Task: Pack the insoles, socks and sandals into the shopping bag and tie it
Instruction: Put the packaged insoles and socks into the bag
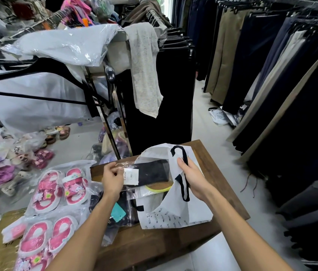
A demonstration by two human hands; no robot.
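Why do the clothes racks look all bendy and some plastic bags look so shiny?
In the head view, the wide-angle lens curves the trouser rack at the edges; overhead light glares off the clear plastic bag on the rack and the wrap on the pink sandals; the left edge looks smeared, while the hands, left and right, stay sharp.

Both forearms reach forward from bottom of view, bare. Left hand (112, 179): back facing up, fingers curled, pinching something at its fingertips. Right hand (191, 177): just to the right of the left, thumb on top, fingers wrapped under, gripping. Hands near, not touching.
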